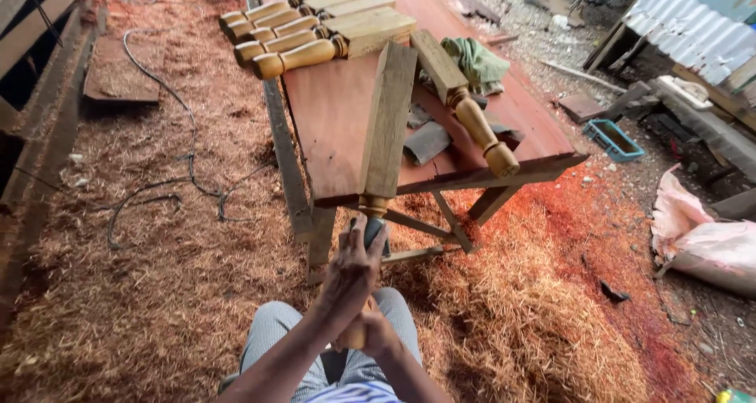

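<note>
Fingers of left hand [352, 271] wrapping the turned end of a wooden table leg [387, 123], pressing grey sandpaper [376, 231] against it; right hand [370, 332] gripping the lower tip underneath. Leaning the leg's square end on the red desk [331, 111]. Lying left on sawdust: a black cable [169, 96]. Resting farther back: finished legs [307, 29]. Sitting right: another leg [465, 100], green cloth [476, 60].

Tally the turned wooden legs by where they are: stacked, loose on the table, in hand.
Stacked legs at the table's far end: 5
Loose leg by the green cloth: 1
Held leg, both hands on it: 1
Total: 7
</note>
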